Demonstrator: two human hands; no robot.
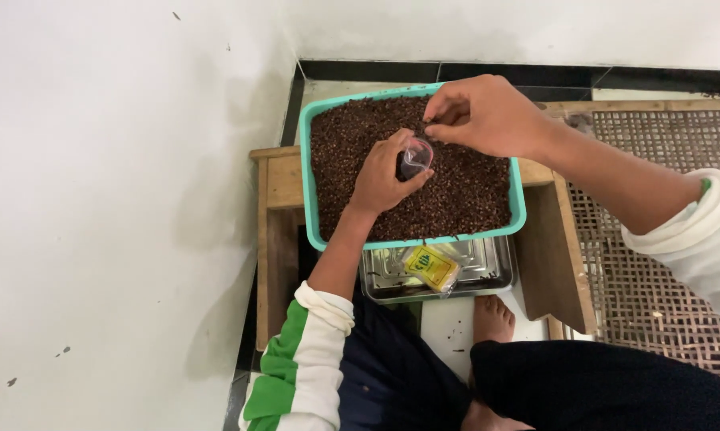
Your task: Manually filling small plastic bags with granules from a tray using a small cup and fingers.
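Wooden stand, teal tray [308, 172] of dark brown seeds [464, 187]; left hand [384, 177] grip clamped on small clear bag [415, 157], right hand [480, 113] fingertips pinched together.

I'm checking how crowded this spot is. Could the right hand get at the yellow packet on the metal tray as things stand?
Probably yes: the yellow packet lies uncovered on the metal tray, just below the teal tub, and the right hand hovers above it.

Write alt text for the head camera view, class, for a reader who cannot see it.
Seen from above, a left hand holds a small clear bag over a teal tray of dark brown seeds while the right hand pinches at the bag's mouth. Below sits a metal tray holding a yellow packet.
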